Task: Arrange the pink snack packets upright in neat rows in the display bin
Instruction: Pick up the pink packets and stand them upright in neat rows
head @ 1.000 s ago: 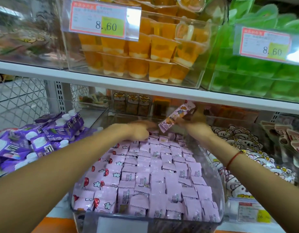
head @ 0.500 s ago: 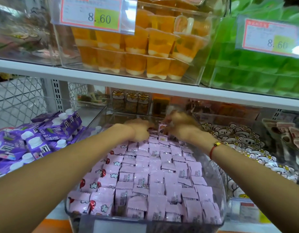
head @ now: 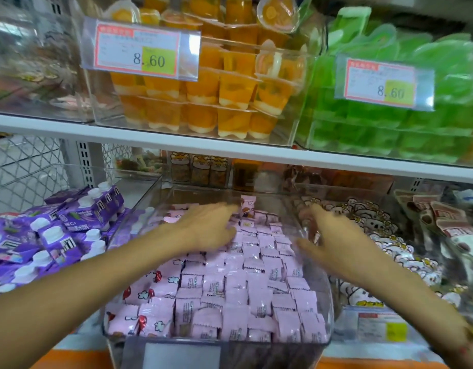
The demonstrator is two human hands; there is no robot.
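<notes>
Pink packets (head: 230, 286) nearly fill bin (head: 326, 296). Left hand (head: 211, 230) flat on back rows, right hand (head: 328, 235) spread, empty. Straighten the rear upright packet (head: 248, 207) gently; avoid toppling neighbours.

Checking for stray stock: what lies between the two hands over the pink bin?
In the head view, only pink snack packets in rows lie between the left hand and right hand, one standing taller at the back.

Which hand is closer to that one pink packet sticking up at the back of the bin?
The left hand: its fingertips almost reach the upright packet. The right hand is farther off, by the bin's right wall.
</notes>
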